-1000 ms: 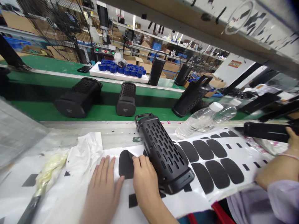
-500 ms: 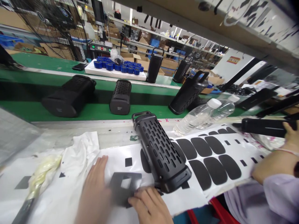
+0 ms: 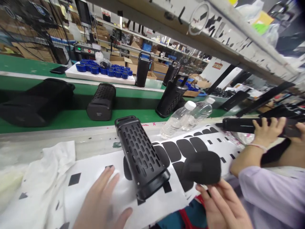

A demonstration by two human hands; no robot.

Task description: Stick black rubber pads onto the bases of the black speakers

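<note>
My right hand [image 3: 224, 203] pinches a black rounded pad [image 3: 205, 168] by its lower edge, holding it up over the white sheet [image 3: 166, 206]. A slightly lighter square patch shows on the pad, blurred. My left hand [image 3: 100, 200] is open with its fingers spread, just left of the speaker and touching or close above the sheet; I cannot tell which. Between my hands a black speaker [image 3: 143, 159] with a slotted grille and a carry loop lies on the sheet. More black rounded pads [image 3: 186, 148] lie in rows on the sheet to its right.
Two clear plastic bottles [image 3: 177, 122] stand behind the pads. Several black speakers [image 3: 101, 103] rest on the green belt [image 3: 128, 108]. On the right, a co-worker's hands [image 3: 269, 128] hold another black speaker [image 3: 240, 125]. A crumpled white cloth [image 3: 51, 168] lies left; a shelf [image 3: 214, 35] hangs overhead.
My right hand has moved right and up, and now holds a rounded pad. The dark piece with a square opening between my hands is gone from there. The view has swung right.
</note>
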